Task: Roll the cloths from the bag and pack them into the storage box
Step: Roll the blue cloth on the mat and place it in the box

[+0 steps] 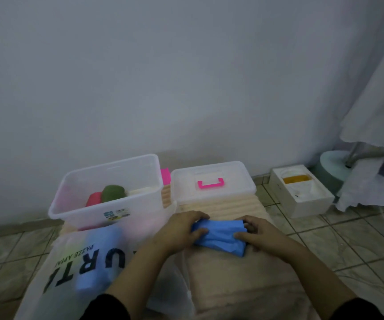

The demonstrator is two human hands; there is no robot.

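Head view, looking down at two bare hands working on a pale peach mat (pixel 228 273) laid over a tiled floor (pixel 348 239). Between the hands lies a blue cloth (pixel 218 235), bunched into a loose, partly rolled bundle on the mat. The left hand (pixel 181 227) grasps the cloth's left end, fingers (pixel 198 215) curled over the top edge and thumb tucked against the near side. The right hand (pixel 258 232) holds the right end, its fingers bent around the fabric and the thumb lying along the near side.

To the left, touching the mat, lies a translucent plastic bag (pixel 75 269) with dark printed letters; a light blue cloth (pixel 98 257) shows through it. Behind the bag stands a clear storage box (pixel 108 192), open, with a rolled green cloth (pixel 113 192) and a pink cloth (pixel 94 199) side by side inside. Just right of the box lies its clear lid (pixel 211 183) with a pink handle (pixel 210 183). Further right, near the wall, sits a white foam box (pixel 302 192)
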